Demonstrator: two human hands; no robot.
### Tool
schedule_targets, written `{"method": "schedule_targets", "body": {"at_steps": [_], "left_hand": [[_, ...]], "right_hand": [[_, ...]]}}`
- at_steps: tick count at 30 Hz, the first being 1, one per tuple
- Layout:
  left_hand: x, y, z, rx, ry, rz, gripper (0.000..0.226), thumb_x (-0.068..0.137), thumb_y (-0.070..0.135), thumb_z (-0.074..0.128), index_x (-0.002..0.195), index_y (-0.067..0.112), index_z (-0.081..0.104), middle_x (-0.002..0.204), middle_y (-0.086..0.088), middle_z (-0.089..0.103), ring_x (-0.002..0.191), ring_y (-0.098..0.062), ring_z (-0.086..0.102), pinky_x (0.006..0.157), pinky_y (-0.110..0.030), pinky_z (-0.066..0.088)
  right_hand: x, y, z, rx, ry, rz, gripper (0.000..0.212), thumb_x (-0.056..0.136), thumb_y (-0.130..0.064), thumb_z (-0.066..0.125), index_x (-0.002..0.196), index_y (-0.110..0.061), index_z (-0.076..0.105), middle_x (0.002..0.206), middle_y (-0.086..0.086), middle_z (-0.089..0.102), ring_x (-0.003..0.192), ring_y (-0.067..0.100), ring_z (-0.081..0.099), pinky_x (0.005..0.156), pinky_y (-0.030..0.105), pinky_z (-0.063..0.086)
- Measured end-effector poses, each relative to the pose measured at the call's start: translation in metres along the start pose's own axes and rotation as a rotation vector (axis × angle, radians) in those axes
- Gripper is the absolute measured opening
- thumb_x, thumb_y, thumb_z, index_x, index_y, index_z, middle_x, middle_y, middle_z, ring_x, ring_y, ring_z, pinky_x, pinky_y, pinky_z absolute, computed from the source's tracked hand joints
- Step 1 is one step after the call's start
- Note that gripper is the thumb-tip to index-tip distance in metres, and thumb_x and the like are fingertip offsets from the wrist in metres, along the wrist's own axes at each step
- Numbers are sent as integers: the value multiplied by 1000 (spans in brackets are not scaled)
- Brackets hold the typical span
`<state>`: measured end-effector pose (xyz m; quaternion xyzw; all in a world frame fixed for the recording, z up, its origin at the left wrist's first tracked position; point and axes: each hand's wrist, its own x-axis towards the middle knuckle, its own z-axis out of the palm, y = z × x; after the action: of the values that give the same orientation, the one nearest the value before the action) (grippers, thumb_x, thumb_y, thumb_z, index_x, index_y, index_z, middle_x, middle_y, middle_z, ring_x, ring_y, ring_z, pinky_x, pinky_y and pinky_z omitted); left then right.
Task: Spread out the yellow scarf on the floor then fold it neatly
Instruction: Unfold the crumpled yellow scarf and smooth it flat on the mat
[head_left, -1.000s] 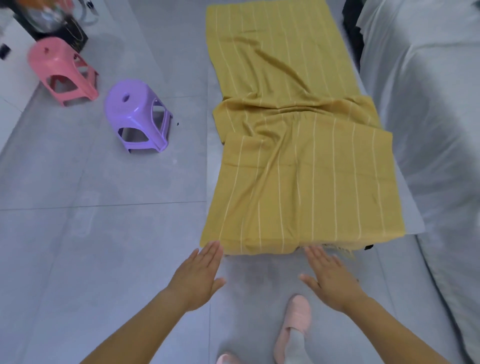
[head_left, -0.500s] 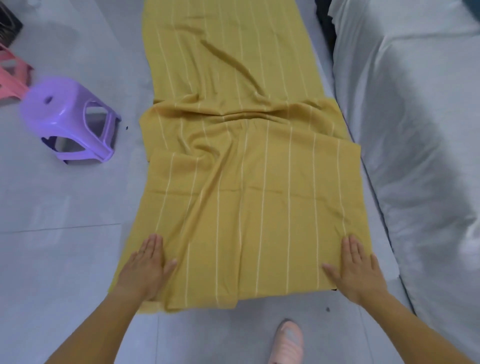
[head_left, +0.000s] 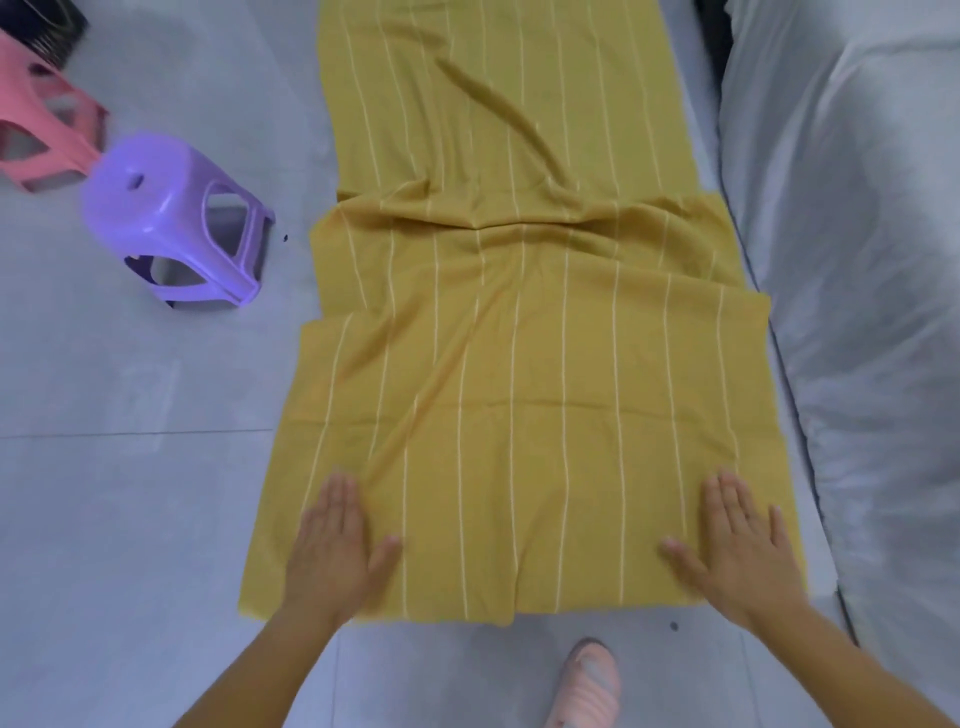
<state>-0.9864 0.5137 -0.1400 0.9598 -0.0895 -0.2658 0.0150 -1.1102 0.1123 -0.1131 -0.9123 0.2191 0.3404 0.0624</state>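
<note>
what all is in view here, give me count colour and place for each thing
yellow scarf: one, mustard yellow with thin pale stripes, lengthwise on the floor in the middle, near part doubled over, creased across the middle
purple stool: one, purple plastic, on the floor left of the scarf
pink stool: one, pink, far left behind the purple one, partly cut off
grey cover: one, grey fabric, along the right side
floor: grey tiles
slipper: one, pink, on a foot below the scarf's near edge
left hand: flat on the scarf's near left corner
right hand: flat on its near right corner
</note>
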Motion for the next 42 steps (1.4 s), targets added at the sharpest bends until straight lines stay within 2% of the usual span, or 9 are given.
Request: {"method": "schedule_targets", "body": {"at_steps": [4, 8, 15, 21, 25, 30, 33, 38, 42], "left_hand": [[57, 57, -19, 41, 92, 159, 103, 67, 83, -11, 141, 12, -21, 151, -4, -22, 141, -18, -17, 115, -39, -2], [80, 65, -21, 71, -16, 50, 100, 70, 86, 16, 141, 30, -27, 145, 0, -36, 140, -28, -23, 107, -64, 10], [52, 63, -17, 35, -167, -17, 101, 64, 91, 23, 134, 44, -33, 145, -5, -40, 137, -40, -25, 101, -73, 14], [73, 50, -74, 111, -39, 135, 97, 50, 91, -15, 131, 41, -36, 145, -3, -39, 139, -41, -19, 103, -68, 14], [122, 27, -144, 165, 35, 226, 88, 56, 88, -11, 130, 47, -36, 149, 1, -34, 139, -38, -21, 104, -68, 10], [193, -2, -230, 231, 28, 414, 82, 71, 82, 9, 132, 45, -30, 141, 3, -39, 139, -36, -23, 106, -65, 8], [229, -38, -267, 273, -8, 608, 80, 69, 80, 2, 132, 45, -32, 142, 4, -40, 139, -30, -24, 110, -59, 7], [291, -111, -315, 358, -1, 757, 81, 64, 81, -14, 134, 45, -33, 144, 5, -38, 140, -26, -22, 113, -51, 8], [349, -102, -327, 414, -22, 817, 92, 56, 84, -25, 138, 43, -25, 151, 4, -26, 143, -31, -9, 112, -52, 13]], "right_hand": [[48, -69, -29, 115, 92, -101, 97, 61, -84, -14, 136, -27, -33, 146, -6, -35, 139, 19, -26, 113, 52, -8], [82, -93, -40, 110, 43, -139, 90, 62, -92, 6, 131, -51, -33, 142, -8, -42, 138, 30, -29, 107, 65, -1], [62, -69, -33, -49, -126, -150, 105, 48, -97, 4, 128, -45, -42, 138, -7, -51, 135, 29, -35, 106, 68, -2], [56, -106, -81, -2, -108, -173, 108, 46, -96, 7, 132, -47, -35, 141, -2, -47, 135, 29, -34, 106, 67, -3], [67, -164, -122, 69, -10, -150, 102, 54, -95, 13, 132, -48, -34, 141, -3, -47, 135, 31, -34, 106, 66, -2], [88, -253, -168, 257, 94, -6, 99, 52, -92, 6, 131, -49, -34, 142, -4, -45, 137, 32, -29, 107, 65, 0], [101, -302, -175, 375, 108, 144, 98, 49, -92, 3, 129, -49, -36, 142, -5, -43, 139, 32, -25, 108, 64, 3], [115, -362, -171, 783, 91, 461, 91, 66, -86, 21, 140, -50, -16, 155, -4, -22, 144, 28, -11, 110, 62, 11], [95, -378, -129, 778, 106, 533, 85, 74, -81, 27, 136, -50, -22, 154, -5, -26, 143, 29, -13, 109, 62, 12]]}}
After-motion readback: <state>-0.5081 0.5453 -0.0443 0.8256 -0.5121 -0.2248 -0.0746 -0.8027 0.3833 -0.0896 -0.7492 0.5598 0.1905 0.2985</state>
